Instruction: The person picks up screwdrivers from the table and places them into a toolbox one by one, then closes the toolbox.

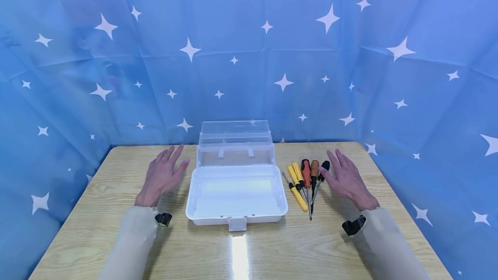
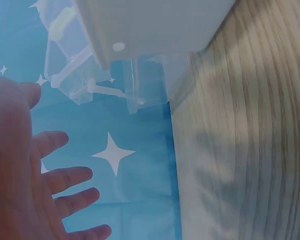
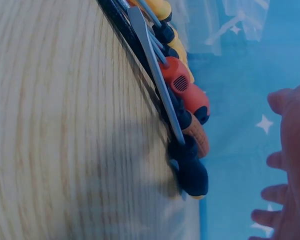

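Note:
A white plastic toolbox [image 1: 237,191] stands mid-table, its clear lid [image 1: 235,141] swung up and back. My left hand [image 1: 162,175], fingers spread, hovers left of the box and holds nothing. To the box's right lies a bunch of several screwdrivers: yellow-handled ones [image 1: 299,198], a red-handled one [image 1: 306,172], a brown-handled one [image 1: 314,170] and a black-handled one [image 1: 325,165]. My right hand [image 1: 346,180] is just right of the bunch, fingers extended, its thumb near the black handle. In the right wrist view the black-handled screwdriver [image 3: 192,172] shows a flat metal blade, and the hand is apart from it.
The wooden table [image 1: 194,254] ends at the back against a blue curtain [image 1: 249,55] with white stars, which also covers both sides. A latch [image 1: 237,224] hangs from the box's front edge. Dark wrist cameras sit at both sleeves.

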Demonstrator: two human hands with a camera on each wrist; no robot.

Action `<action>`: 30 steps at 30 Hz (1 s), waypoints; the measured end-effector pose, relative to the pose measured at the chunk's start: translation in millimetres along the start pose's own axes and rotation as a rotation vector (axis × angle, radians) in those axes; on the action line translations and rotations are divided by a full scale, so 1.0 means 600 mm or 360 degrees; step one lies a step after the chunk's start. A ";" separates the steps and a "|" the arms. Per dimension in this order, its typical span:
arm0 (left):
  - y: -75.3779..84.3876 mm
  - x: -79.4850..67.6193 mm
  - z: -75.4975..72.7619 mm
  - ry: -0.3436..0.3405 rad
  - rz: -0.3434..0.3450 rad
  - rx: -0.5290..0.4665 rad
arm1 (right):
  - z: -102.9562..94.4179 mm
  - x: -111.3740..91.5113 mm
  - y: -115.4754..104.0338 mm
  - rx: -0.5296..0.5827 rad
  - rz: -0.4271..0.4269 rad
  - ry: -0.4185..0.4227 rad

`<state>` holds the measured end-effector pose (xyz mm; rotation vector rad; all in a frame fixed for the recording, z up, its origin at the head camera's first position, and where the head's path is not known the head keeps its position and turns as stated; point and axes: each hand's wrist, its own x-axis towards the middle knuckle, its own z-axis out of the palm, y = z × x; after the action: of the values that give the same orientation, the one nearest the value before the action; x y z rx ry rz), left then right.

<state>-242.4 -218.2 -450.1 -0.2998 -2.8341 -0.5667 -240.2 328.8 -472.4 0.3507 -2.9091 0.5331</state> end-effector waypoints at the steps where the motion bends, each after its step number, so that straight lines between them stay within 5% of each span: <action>1: 0.000 0.001 0.001 -0.0002 -0.0001 -0.0016 | 0.001 0.000 0.001 0.0014 0.0019 -0.0008; 20: 0.013 0.024 0.018 -0.0064 -0.0019 -0.0263 | 0.018 0.004 0.019 0.0184 0.0187 -0.0041; 30: 0.027 0.048 0.024 -0.0124 -0.0100 -0.0546 | 0.029 0.008 0.036 0.0468 0.0317 -0.0075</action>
<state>-268.4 -193.2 -449.9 -0.2984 -2.8172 -1.0800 -252.7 341.2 -494.6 0.1086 -2.9279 1.0011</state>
